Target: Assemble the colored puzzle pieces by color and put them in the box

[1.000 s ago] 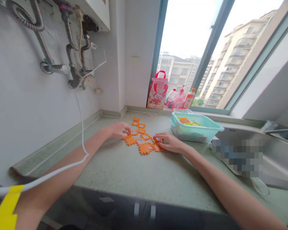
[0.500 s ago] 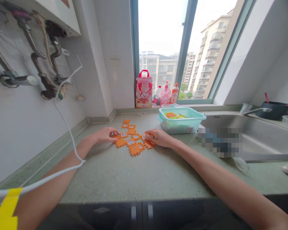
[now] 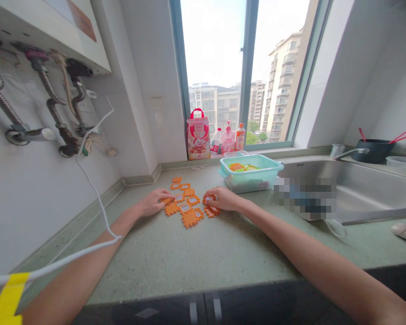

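Observation:
Several orange toothed puzzle pieces point(image 3: 191, 220), some with white printed patches, are spread over the counter. At the left edge of the group, my left hand point(image 3: 153, 203) has its fingers closed on an orange puzzle piece point(image 3: 168, 200), partly covered by the fingertips. On the other side, my right hand point(image 3: 226, 199) grips a patched piece point(image 3: 209, 198) between curled fingers; its thumb is hidden. Another orange piece point(image 3: 211, 211) lies just below those fingers. A small gap separates the right-hand pieces from the middle ones.
Behind my right hand stands a turquoise tub point(image 3: 252, 183) holding green and orange pieces. Right of it are a blurred-out object point(image 3: 304, 198) and a steel sink point(image 3: 355, 192). A white cable point(image 3: 98, 192) hangs across my left forearm. Bottles point(image 3: 228, 141) and a pink bag point(image 3: 198, 137) line the windowsill.
My left fingers have closed onto a piece at the group's left edge. The right-hand pieces now sit slightly apart from the middle ones. The camera view has shifted a little.

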